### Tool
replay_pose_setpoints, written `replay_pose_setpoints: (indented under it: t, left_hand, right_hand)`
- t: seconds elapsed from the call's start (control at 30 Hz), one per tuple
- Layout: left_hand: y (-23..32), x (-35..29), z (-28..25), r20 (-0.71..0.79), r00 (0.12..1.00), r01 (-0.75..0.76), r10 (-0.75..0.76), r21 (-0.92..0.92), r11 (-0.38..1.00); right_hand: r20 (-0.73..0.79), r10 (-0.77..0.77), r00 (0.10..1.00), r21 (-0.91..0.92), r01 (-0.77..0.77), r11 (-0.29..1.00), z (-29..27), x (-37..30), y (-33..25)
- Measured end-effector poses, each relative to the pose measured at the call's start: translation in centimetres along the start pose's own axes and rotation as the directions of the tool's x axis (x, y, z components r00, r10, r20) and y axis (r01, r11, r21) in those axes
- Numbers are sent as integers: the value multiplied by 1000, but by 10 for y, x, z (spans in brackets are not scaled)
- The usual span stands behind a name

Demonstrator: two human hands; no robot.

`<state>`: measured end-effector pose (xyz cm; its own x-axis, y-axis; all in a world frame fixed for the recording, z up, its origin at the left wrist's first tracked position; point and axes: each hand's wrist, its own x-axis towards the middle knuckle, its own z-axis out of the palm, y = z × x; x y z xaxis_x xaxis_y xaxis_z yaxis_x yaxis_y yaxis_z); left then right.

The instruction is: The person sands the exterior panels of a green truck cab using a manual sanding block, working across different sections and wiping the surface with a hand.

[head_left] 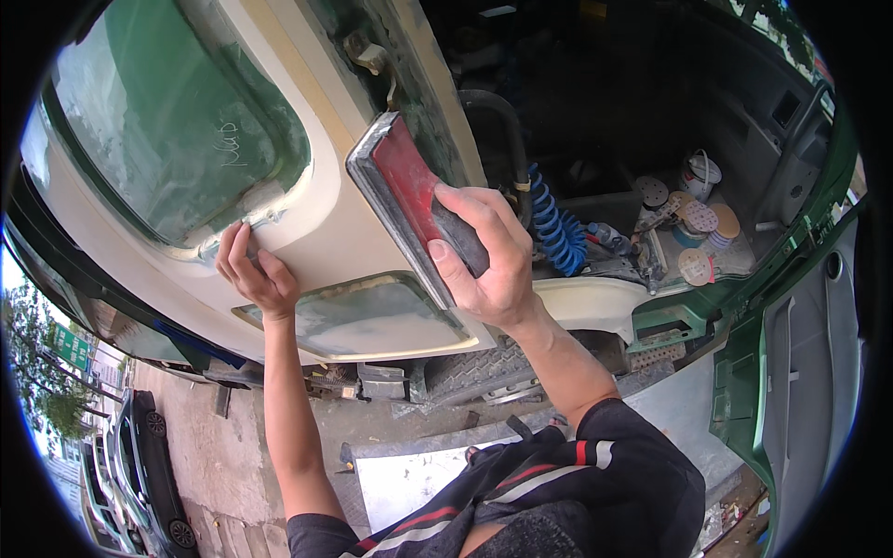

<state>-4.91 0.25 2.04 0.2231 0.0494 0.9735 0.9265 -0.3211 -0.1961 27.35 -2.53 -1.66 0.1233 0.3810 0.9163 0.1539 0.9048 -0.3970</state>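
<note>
My right hand [488,251] grips a long sanding block [395,172] by its dark handle. The block has a red top and a grey, dusty base, and is held at a slant over the cream-coloured body panel [330,209]; whether its underside touches the panel is hidden. Farther left, my left hand [260,277] holds nothing. Its fingers are slightly bent and apart, with the fingertips at the lower edge of a green recessed area [177,121] smeared with pale filler. Just below my hands is a smaller recess [372,312], also green with pale patches.
The open cab doorway lies at the right, with a coiled blue hose [558,228] hanging beside it. Several round sanding discs [700,217] and a small white bucket [699,175] sit on the cab floor. A green door [809,344] stands open. Parked cars [139,474] are at lower left.
</note>
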Motion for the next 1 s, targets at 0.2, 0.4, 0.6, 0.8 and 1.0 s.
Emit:
replay_pose_setpoints:
  t: [0.2, 0.4, 0.6, 0.8, 1.0]
  left_hand:
    - [5, 4, 4, -8, 1000, -10, 11, 29, 1000]
    - [5, -1, 2, 3, 1000, -7, 7, 46, 999]
    - [8, 5, 2, -3, 1000, -4, 4, 34, 999]
    - [6, -2, 3, 8, 1000, 2, -2, 35, 999]
    - [5, 3, -1, -5, 1000, -13, 13, 27, 1000]
  right_hand:
    - [-38, 27, 999, 29, -26, 999, -7, -67, 19]
    - [-24, -2, 1000, 81, 4, 997, -3, 17, 1]
    - [19, -24, 1000, 18, 24, 1000, -16, -79, 26]
    - [-17, -27, 999, 69, 28, 997, -2, 26, 1]
    - [-24, -44, 999, 93, 46, 995, -10, -35, 16]
